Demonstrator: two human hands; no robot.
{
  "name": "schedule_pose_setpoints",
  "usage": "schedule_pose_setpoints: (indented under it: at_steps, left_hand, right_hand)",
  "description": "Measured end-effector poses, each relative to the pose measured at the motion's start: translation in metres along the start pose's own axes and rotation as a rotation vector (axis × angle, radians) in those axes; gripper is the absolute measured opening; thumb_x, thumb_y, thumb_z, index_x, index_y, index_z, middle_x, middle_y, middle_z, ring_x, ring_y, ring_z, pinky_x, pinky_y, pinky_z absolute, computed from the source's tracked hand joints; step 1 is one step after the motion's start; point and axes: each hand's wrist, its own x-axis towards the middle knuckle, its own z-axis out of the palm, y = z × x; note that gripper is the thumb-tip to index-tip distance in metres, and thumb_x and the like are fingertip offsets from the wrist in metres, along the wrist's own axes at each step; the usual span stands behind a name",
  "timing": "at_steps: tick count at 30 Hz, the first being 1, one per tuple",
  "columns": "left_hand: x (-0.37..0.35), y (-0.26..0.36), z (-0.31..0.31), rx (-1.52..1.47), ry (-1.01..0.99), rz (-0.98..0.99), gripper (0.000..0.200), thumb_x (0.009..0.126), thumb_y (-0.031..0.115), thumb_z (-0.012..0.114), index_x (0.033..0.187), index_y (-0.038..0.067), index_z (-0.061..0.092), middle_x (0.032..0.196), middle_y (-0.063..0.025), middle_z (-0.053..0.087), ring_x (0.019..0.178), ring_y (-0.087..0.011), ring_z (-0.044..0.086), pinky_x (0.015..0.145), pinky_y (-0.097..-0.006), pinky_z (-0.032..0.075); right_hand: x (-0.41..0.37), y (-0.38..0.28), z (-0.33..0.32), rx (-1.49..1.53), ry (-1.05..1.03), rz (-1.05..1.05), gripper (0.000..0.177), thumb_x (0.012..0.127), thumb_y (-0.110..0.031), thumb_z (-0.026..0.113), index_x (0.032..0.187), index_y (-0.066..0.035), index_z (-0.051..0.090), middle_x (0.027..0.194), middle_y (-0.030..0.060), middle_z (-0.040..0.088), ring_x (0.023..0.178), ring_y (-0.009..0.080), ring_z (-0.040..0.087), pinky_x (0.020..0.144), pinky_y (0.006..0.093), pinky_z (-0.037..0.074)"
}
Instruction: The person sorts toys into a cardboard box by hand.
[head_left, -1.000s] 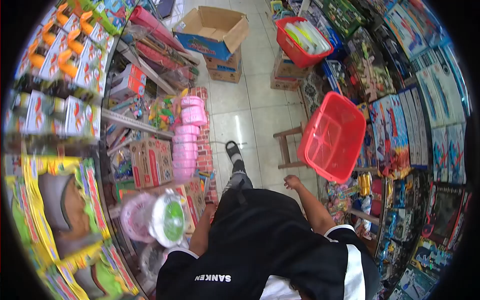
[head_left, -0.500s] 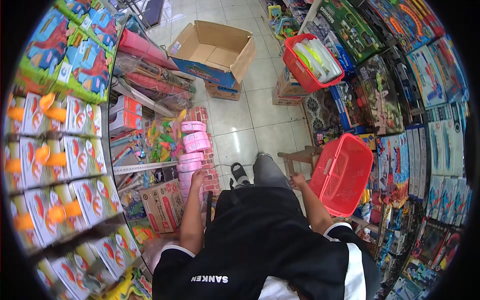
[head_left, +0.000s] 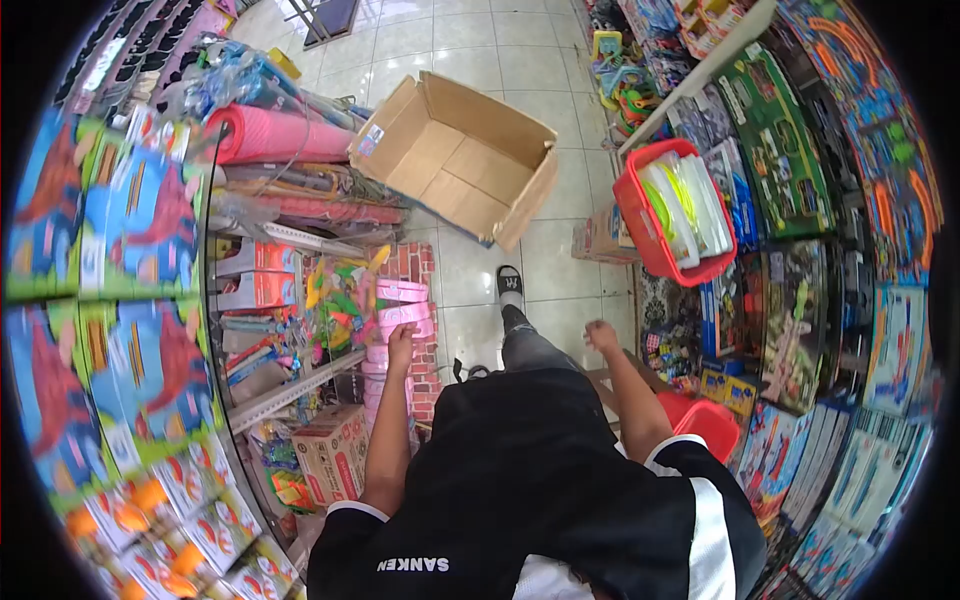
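Note:
My left hand (head_left: 401, 346) hangs in front of my body with its fingers curled and nothing seen in them. It is nearest to the stacked pink round-edged items (head_left: 405, 316), seemingly apart from them. On the other side, my right hand (head_left: 602, 338) is held low, fingers also curled, with no object visible in it. A wooden stool, mostly covered by my arm, is below it. Ahead on the tiled floor stands an open cardboard box (head_left: 485, 122) with its flaps up. A red plastic basket (head_left: 643, 232) holding white and yellow-green packs is at front right.
Boxed toys (head_left: 140, 210) line the left shelves, and more toy boxes (head_left: 780, 140) crowd the right. A rolled pink mat (head_left: 285, 134) lies ahead left. Another red basket (head_left: 712, 428) sits beside my right arm. A brown carton (head_left: 334, 455) rests at lower left.
I have stepped forward along the aisle; a sandalled foot is now ahead. The cardboard box and filled basket appear closer, and the other red basket has slipped back behind my right arm.

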Motion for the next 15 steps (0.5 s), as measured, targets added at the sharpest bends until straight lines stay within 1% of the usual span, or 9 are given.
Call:
schedule_pose_setpoints:
  at_steps: [1,3,6,8,9,10,11,13,15]
  left_hand:
    - [0.018,0.015,0.009,-0.002,0.008,-0.011,0.029,0.100,0.027,0.052,0.105,0.002,0.066,0.089,-0.0037,0.068,0.075,-0.0099,0.059,0.061,-0.0266,0.047]
    - [0.057,0.042,0.031,0.024,0.028,0.186,0.036,0.099,0.033,0.054,0.113,0.002,0.063,0.099,-0.0071,0.067,0.086,-0.0143,0.062,0.068,-0.0303,0.051]
    - [0.062,0.146,0.072,-0.143,0.022,0.056,0.047,0.096,0.040,0.058,0.122,0.001,0.057,0.111,-0.0113,0.064,0.095,-0.0193,0.062,0.076,-0.0343,0.051]
    - [0.070,0.194,0.095,-0.125,0.039,0.055,0.054,0.093,0.045,0.060,0.124,0.000,0.055,0.116,-0.0132,0.062,0.096,-0.0208,0.063,0.077,-0.0345,0.051]
    - [0.075,0.206,0.106,-0.103,0.050,0.060,0.062,0.090,0.049,0.063,0.127,-0.001,0.053,0.120,-0.0151,0.060,0.097,-0.0223,0.063,0.079,-0.0346,0.051]
    - [0.087,0.210,0.116,-0.104,0.058,0.051,0.062,0.090,0.049,0.063,0.127,-0.001,0.053,0.120,-0.0151,0.060,0.097,-0.0223,0.063,0.079,-0.0346,0.051]
    - [0.100,0.208,0.125,-0.004,0.099,0.086,0.063,0.088,0.049,0.064,0.124,-0.002,0.054,0.117,-0.0157,0.062,0.095,-0.0233,0.064,0.079,-0.0350,0.051]
    - [0.106,0.216,0.140,0.095,0.147,0.113,0.065,0.086,0.050,0.066,0.122,-0.003,0.056,0.114,-0.0163,0.064,0.094,-0.0242,0.065,0.079,-0.0353,0.051]
    - [0.102,0.233,0.147,0.098,-0.020,-0.093,0.057,0.084,0.043,0.069,0.115,-0.004,0.060,0.103,-0.0158,0.069,0.090,-0.0277,0.067,0.080,-0.0388,0.051]
  right_hand:
    - [0.035,-0.023,-0.003,-0.030,0.042,-0.127,0.029,0.092,-0.026,0.057,0.103,0.000,0.063,0.078,0.0086,0.068,0.063,0.0164,0.064,0.054,0.0314,0.051]
    - [0.081,-0.088,-0.015,-0.015,0.128,-0.348,0.028,0.094,-0.025,0.056,0.104,0.001,0.062,0.082,0.0096,0.068,0.067,0.0151,0.064,0.059,0.0300,0.052]
    - [0.102,-0.213,-0.032,0.149,0.237,-0.566,0.029,0.095,-0.023,0.058,0.109,0.002,0.060,0.086,0.0101,0.067,0.071,0.0171,0.064,0.065,0.0299,0.052]
    - [0.123,-0.276,-0.038,-0.026,0.424,-0.619,0.037,0.093,-0.026,0.061,0.118,0.001,0.056,0.092,0.0130,0.066,0.079,0.0204,0.065,0.071,0.0323,0.053]
    - [0.113,-0.312,-0.041,-0.010,0.450,-0.650,0.045,0.091,-0.028,0.063,0.126,0.000,0.052,0.101,0.0174,0.064,0.092,0.0283,0.063,0.082,0.0376,0.050]
    - [0.101,-0.346,-0.043,0.009,0.476,-0.682,0.054,0.089,-0.029,0.064,0.133,-0.001,0.049,0.109,0.0219,0.062,0.105,0.0363,0.061,0.092,0.0428,0.048]
    - [0.103,-0.367,-0.044,0.005,0.464,-0.682,0.054,0.089,-0.029,0.064,0.133,-0.001,0.049,0.109,0.0219,0.062,0.105,0.0363,0.061,0.092,0.0428,0.048]
    - [0.108,-0.395,-0.046,-0.169,0.549,-0.850,0.062,0.087,-0.026,0.066,0.140,-0.004,0.042,0.114,0.0239,0.059,0.109,0.0397,0.058,0.095,0.0443,0.047]
    - [0.107,-0.414,-0.048,-0.209,0.462,-0.809,0.058,0.087,-0.023,0.065,0.138,-0.005,0.046,0.113,0.0245,0.060,0.107,0.0395,0.060,0.093,0.0439,0.048]
